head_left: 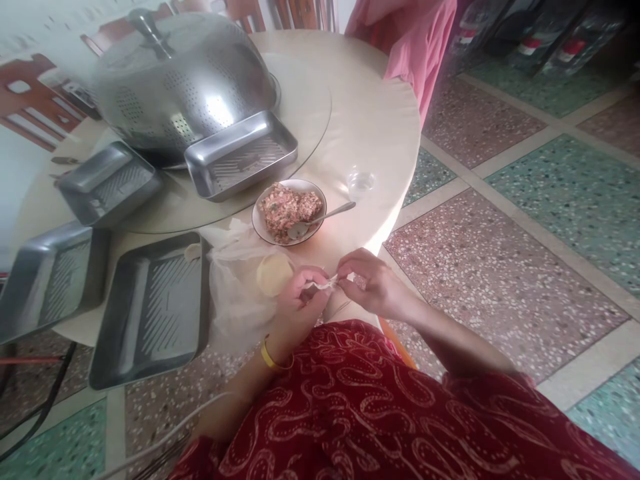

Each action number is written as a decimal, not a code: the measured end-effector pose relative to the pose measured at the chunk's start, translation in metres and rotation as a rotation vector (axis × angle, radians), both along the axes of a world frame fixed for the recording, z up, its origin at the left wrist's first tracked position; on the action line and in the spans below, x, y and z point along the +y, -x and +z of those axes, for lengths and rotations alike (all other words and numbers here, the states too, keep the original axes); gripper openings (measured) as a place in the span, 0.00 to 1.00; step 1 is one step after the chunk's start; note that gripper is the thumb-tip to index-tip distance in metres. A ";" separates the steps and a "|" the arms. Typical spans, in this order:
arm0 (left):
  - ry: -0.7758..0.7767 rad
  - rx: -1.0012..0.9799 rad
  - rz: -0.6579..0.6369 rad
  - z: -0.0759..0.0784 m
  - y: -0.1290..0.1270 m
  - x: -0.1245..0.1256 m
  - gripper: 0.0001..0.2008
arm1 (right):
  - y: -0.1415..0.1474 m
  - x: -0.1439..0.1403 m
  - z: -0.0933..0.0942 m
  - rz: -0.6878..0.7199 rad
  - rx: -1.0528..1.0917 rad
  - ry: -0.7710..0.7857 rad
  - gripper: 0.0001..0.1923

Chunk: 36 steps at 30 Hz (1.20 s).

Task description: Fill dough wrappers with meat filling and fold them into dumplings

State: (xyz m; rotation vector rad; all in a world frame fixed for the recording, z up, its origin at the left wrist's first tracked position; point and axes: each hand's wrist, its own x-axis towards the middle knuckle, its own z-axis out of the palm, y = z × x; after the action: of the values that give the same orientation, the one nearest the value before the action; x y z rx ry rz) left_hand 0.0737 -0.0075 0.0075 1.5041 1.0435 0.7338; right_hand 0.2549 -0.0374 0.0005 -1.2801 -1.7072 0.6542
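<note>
In front of my lap, my left hand and my right hand meet over a small folded dumpling. Fingers of both hands are closed, pinching its pale edge; most of the dumpling is hidden by them. Beside my left hand a short stack of round wrappers lies on a thin plastic bag. Beyond the hands is a bowl of minced meat filling, with a spoon resting in it. One pale piece, apparently a dumpling, sits in the upper right corner of the nearest metal tray.
More metal trays stand around the left of the round table. A large perforated metal cover occupies the back. Near the right edge is a clear cup of water. Pink cloth hangs at the far right.
</note>
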 end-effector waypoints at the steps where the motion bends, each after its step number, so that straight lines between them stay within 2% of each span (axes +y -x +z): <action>1: -0.002 0.000 -0.003 0.000 0.000 0.000 0.04 | -0.001 0.001 -0.001 0.020 0.090 0.066 0.05; 5: -0.046 -0.002 -0.019 0.000 0.000 0.000 0.03 | -0.007 0.005 -0.006 0.151 0.382 0.340 0.04; 9: -0.083 -0.007 -0.026 -0.001 -0.001 0.000 0.02 | -0.010 0.007 -0.010 0.158 0.479 0.441 0.05; 13: -0.089 -0.001 -0.029 0.000 -0.001 -0.001 0.01 | -0.010 0.006 -0.011 0.107 0.466 0.374 0.03; 16: -0.100 -0.003 -0.046 -0.001 0.000 -0.001 0.01 | -0.008 0.005 -0.008 0.149 0.428 0.291 0.05; 19: -0.110 -0.001 -0.071 -0.003 0.001 -0.001 0.01 | -0.007 0.005 -0.003 0.187 0.396 0.267 0.01; 28: -0.097 0.006 -0.089 -0.007 0.003 -0.001 0.02 | -0.009 0.008 -0.007 0.263 0.457 0.461 0.06; 33: -0.068 0.003 -0.060 -0.004 0.001 -0.001 0.03 | -0.008 0.005 -0.004 0.217 0.351 0.239 0.02; 36: -0.021 -0.003 -0.021 0.000 -0.002 -0.002 0.04 | -0.005 0.002 -0.004 0.176 0.232 0.107 0.07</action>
State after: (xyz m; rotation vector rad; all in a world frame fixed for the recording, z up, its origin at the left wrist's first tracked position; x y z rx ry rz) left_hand 0.0756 -0.0094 0.0071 1.5297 1.0194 0.7338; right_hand 0.2594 -0.0353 -0.0036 -1.0864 -1.6203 0.9704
